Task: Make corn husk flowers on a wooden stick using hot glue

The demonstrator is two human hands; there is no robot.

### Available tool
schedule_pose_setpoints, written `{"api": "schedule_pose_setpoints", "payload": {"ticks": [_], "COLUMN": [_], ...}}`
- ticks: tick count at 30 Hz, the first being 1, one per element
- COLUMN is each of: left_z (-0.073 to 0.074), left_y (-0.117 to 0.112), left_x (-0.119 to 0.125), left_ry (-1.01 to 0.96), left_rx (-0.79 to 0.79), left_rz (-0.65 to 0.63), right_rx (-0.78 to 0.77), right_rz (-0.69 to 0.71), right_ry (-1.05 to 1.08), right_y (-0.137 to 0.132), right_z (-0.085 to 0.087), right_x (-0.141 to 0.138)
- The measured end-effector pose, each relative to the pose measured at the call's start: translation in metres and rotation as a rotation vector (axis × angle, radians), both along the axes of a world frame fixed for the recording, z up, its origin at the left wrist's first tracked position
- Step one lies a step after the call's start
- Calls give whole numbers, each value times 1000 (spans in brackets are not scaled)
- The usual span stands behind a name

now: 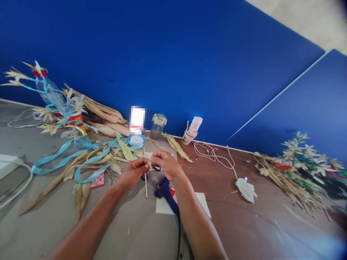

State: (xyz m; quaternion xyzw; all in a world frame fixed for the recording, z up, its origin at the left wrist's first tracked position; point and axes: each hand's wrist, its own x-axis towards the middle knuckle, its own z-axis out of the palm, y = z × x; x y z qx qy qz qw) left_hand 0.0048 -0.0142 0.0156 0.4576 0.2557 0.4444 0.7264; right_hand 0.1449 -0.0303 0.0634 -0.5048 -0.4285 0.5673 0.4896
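Observation:
My left hand point(135, 172) and my right hand point(167, 165) meet over the middle of the table, fingertips pinched together. Between them is a small pale green strip of corn husk point(150, 165), partly covered by the fingers. A thin wooden stick point(146, 187) runs beneath the fingertips; whether a finger touches it I cannot tell. Dark loops, perhaps scissors handles point(156, 168), show in part behind the hands. Under my right forearm a dark blue glue gun point(163, 188) rests on a white sheet point(203, 202), its cord trailing toward me.
Dried corn husks point(105, 112) and light blue ribbon point(58, 155) spread over the left side, near a ribbon spool point(136, 141). A glass jar point(158, 126) and a paper cup point(189, 137) stand by the blue partition point(173, 65). White cable point(214, 153) and husk flowers point(303, 155) lie right.

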Motion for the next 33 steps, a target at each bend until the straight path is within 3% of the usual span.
{"api": "schedule_pose_setpoints", "payload": {"ticks": [18,26,33], "left_z": [-1,-3,-1], "left_y": [1,5,6], "left_x": [-2,-2,-5], "left_ry": [197,-15,-155], "left_rx": [90,-62,-157], "left_rz": [-42,40,108], "right_rx": [-2,-110,-68], "right_rz": [1,-2,-48], "right_ry": [-243,147,214], "right_y": [2,3,3], "right_z": [-5,2,2], "right_x": [1,0,1]}}
